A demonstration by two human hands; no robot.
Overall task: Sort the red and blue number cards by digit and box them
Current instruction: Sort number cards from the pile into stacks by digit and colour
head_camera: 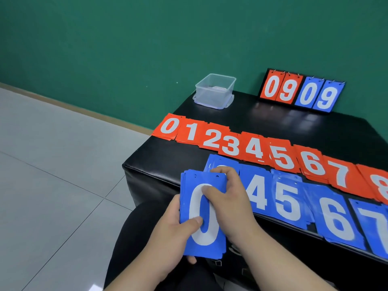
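Observation:
A stack of blue cards [206, 246] with a white 0 on top is held in front of the black table [294, 122]. My left hand [171, 234] grips its lower left, thumb on the face. My right hand [227, 196] grips the stack's right edge, fingers curled over the top. Red card piles [231, 141] numbered 0 to 8 lie in a row across the table. Blue piles [287, 202] showing 4, 5, 6, 7 lie in a nearer row; another blue pile [218, 161] is partly hidden behind my right hand. A clear plastic box [215, 90] stands at the table's far left corner.
A scoreboard stand [302, 91] reading red 09 and blue 09 stands at the table's back edge against the green wall. Grey tiled floor [52, 185] lies to the left. My dark-clothed lap is below the stack.

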